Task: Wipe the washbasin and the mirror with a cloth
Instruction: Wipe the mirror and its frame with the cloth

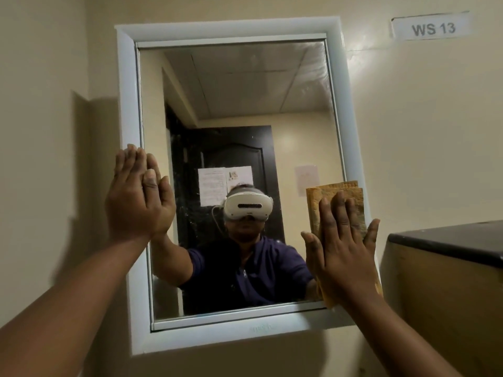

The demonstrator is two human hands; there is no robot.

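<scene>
A washroom in a shared or institutional building rather than a private home: a white-framed mirror (234,170) hangs on a plain cream wall (424,126), a printed label reading "WS 13" (432,28) is stuck above it, and the reflection shows a dark door (234,159) with paper notices (217,183) taped on

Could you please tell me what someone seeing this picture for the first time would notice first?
First comes the white-framed mirror on the beige wall, filling the middle of the view. The right hand presses a folded yellow cloth flat against its lower right edge, while the left hand rests open-palmed on its left edge. A sign reading WS 13 sits at the upper right.
</scene>
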